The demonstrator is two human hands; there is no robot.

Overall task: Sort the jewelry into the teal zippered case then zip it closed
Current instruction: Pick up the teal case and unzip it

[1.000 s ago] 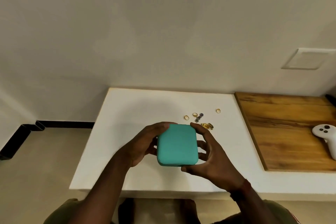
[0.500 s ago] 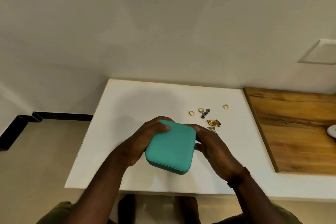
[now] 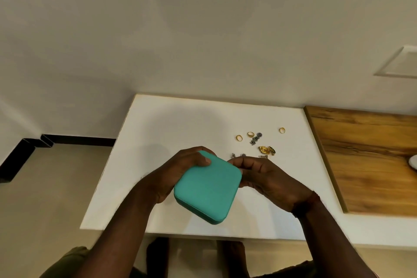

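The left hand (image 3: 180,171) gripped the far left corner of the teal zippered case (image 3: 207,189), thumb on the lid, holding it tilted above the white desk (image 3: 171,124), probably to steady it for unzipping. The case looked closed, and its zipper pull could not be made out. The right hand (image 3: 266,178) held the case's right edge with curled fingers, likely seeking the zipper. Beyond it, gold rings (image 3: 239,137), grey floral pieces (image 3: 256,139) and a gold ornament (image 3: 266,149) lay loose on the desk. On the wooden board (image 3: 365,160) a white object (image 3: 414,161) was cut off by the frame.
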